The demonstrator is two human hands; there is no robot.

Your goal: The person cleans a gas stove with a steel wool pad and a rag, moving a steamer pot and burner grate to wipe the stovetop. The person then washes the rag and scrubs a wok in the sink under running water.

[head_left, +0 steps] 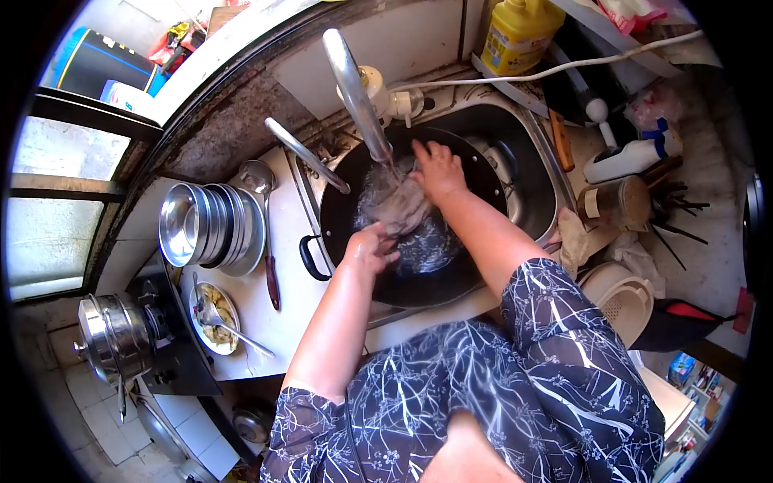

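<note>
A large black wok [334,213] sits in the sink, with water in it. Bunched up in the wok is a wet, greyish-beige cloth [403,211], below the tip of the curved metal faucet [354,88]. My left hand [372,248] is closed at the lower left edge of the cloth, its fingers curled on it. On the far side, my right hand [440,171] lies against the cloth's right edge with its fingers stretched and apart. Its palm side is hidden. A second, thinner metal spout [306,153] reaches over the wok's left rim.
Left of the sink stand stacked metal bowls [183,225], a ladle [270,241] and a plate of food with a spoon [216,318]. A steamer pot [113,338] is further left. Rightward are a yellow jug [519,36], a white bottle [624,161], a jar [616,201] and colanders [616,302].
</note>
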